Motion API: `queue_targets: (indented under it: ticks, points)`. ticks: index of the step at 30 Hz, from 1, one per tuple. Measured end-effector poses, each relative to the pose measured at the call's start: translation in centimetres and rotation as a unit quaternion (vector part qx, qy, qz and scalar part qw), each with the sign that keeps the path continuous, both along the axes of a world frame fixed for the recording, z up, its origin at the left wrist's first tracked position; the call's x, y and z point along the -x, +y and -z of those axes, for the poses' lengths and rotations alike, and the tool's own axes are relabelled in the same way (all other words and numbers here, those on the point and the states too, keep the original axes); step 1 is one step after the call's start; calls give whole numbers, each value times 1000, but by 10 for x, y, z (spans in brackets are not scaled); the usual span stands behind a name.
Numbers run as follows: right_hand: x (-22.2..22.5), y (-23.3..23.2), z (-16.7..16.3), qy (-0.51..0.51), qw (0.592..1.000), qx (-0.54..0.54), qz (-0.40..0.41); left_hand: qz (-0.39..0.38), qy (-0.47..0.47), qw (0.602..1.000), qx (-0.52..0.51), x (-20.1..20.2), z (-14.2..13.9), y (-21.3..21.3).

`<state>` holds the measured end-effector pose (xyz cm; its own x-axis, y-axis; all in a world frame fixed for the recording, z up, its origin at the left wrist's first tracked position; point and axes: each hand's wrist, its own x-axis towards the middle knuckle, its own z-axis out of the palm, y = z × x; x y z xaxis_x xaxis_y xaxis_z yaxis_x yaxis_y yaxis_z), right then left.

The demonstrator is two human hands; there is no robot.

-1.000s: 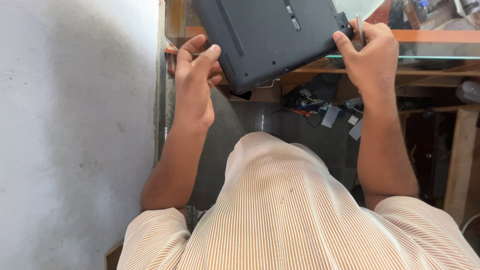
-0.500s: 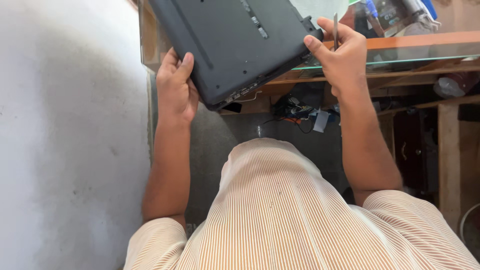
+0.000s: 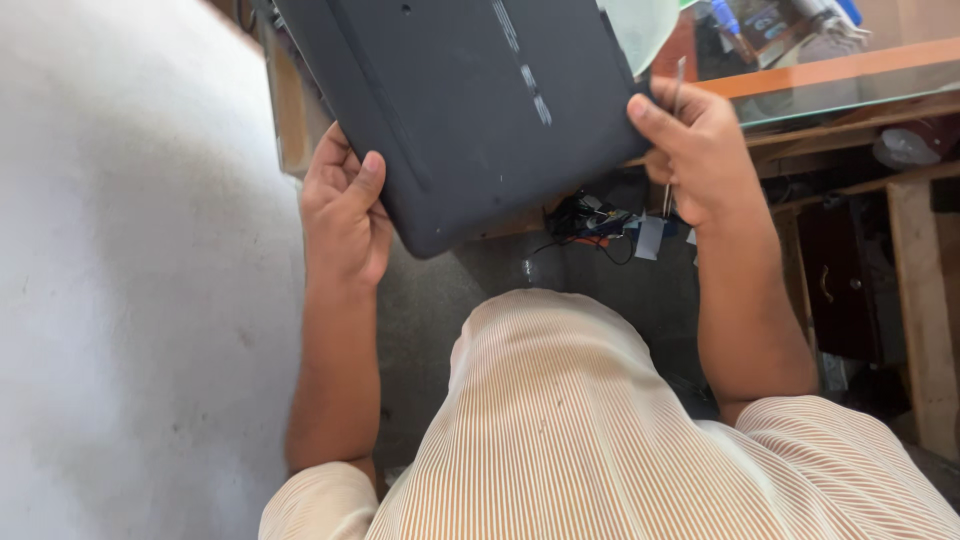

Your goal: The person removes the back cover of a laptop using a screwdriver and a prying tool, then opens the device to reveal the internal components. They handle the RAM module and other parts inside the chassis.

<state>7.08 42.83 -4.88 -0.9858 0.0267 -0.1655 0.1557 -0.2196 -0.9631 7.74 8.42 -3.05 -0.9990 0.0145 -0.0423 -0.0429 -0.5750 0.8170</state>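
The dark laptop (image 3: 470,100), underside up, now sits higher and tilts further left than a second ago, held in the air above the lap. The left hand (image 3: 345,215) grips its lower left edge, thumb on top. The right hand (image 3: 700,155) clamps the right edge while pinching a thin metal tool (image 3: 672,110), possibly tweezers. The glass-topped desk (image 3: 840,85) lies beyond.

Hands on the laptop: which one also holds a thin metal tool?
The right hand: a thin metal tool runs through its grip at the laptop edge. The left hand holds only the laptop.
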Motion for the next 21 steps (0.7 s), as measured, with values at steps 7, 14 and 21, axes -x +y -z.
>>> queue_targets:
  ticks: [7,14,21]
  points:
    - [-30,36,24,-4,993,114,2,93,-6,995,-19,6,-4,39]
    - [-42,111,13,2,987,144,77,136,-6,990,-33,37,-13,131]
    - [-16,264,-13,63,949,281,130,251,38,967,20,96,-34,285]
